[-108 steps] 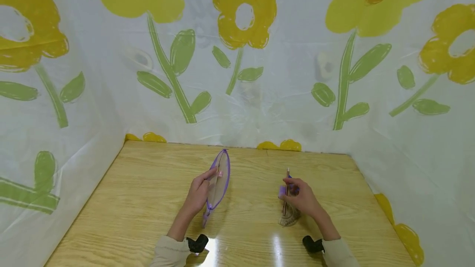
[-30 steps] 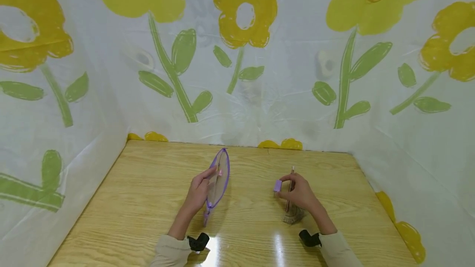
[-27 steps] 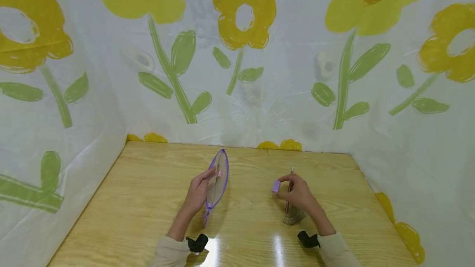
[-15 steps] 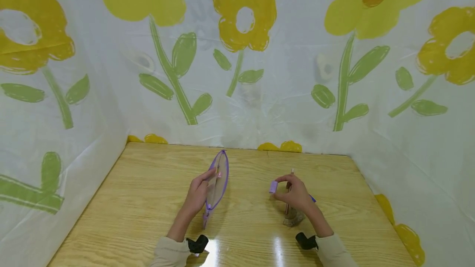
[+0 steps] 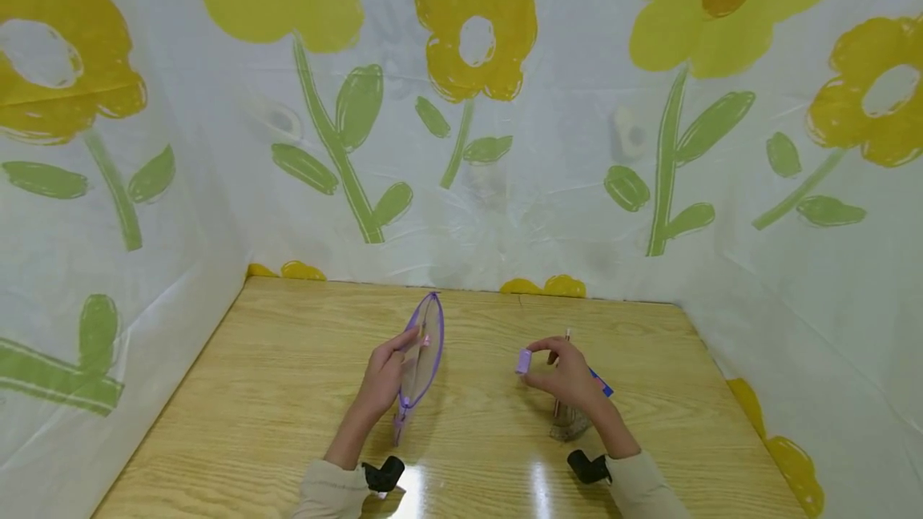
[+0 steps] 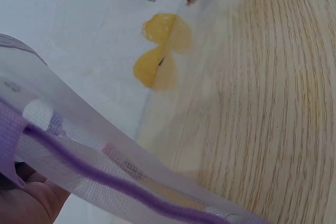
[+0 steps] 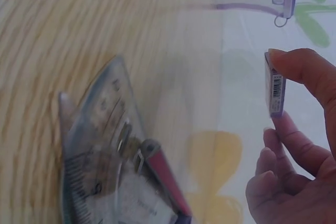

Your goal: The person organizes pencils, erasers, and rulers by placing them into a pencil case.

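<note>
My left hand (image 5: 384, 379) grips a see-through mesh pencil pouch (image 5: 427, 371) with purple trim, its mouth spread toward the right. Small things, one of them pink, show inside it; the left wrist view has the pouch's mesh side (image 6: 79, 108) close up. To the right, my right hand (image 5: 568, 381) pinches a small purple-and-white eraser (image 5: 522, 361) between thumb and fingertips, above the table. A barcode shows on the eraser (image 7: 276, 86) in the right wrist view. Beneath and beside this hand lie a pencil (image 5: 568, 334) and a clear protractor (image 5: 570, 426).
A blue-and-red item (image 5: 602, 383) lies on the wooden table (image 5: 288, 407), partly covered by my right forearm. In the right wrist view a metal-ended red stick (image 7: 165, 179) rests by the protractor. Flower-printed white sheets (image 5: 548, 215) wall the table at the back and sides.
My right hand has picked out the eraser from among the stationery and moved left with it toward the pouch, uncovering the blue-and-red item. My left hand and the pouch stay nearly still.
</note>
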Motion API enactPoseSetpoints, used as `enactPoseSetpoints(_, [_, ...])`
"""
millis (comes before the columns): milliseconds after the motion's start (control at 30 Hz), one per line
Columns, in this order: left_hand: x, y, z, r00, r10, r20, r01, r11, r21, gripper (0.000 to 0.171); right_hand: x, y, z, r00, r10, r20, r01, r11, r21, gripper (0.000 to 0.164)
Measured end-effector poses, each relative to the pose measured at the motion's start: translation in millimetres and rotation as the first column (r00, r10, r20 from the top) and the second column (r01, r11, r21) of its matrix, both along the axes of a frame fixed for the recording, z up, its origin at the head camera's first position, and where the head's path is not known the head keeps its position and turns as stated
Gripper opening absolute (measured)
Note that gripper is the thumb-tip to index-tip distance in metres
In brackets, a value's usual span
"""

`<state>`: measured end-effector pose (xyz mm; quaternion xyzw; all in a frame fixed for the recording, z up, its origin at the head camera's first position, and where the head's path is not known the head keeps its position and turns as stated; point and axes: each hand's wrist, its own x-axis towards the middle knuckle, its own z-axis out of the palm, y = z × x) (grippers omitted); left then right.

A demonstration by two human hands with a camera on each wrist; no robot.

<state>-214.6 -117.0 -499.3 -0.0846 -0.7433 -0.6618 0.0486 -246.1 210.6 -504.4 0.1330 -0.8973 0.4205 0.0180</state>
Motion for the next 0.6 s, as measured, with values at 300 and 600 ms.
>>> enactPoseSetpoints(300, [-0.1, 1, 1.1, 1.0, 0.0, 0.006, 0.0, 1.0, 0.004, 0.047, -1.1, -7, 5.1, 1.0, 0.009, 0.006, -0.009, 0.999, -0.045, 0.043])
enactPoseSetpoints(600, [1.8, 1, 0.2, 1.0, 0.007, 0.007, -0.007, 1.0, 0.008, 0.047, -0.8, -15, 7.1, 0.999, 0.02, 0.029, -0.015, 0.982, -0.19, 0.042])
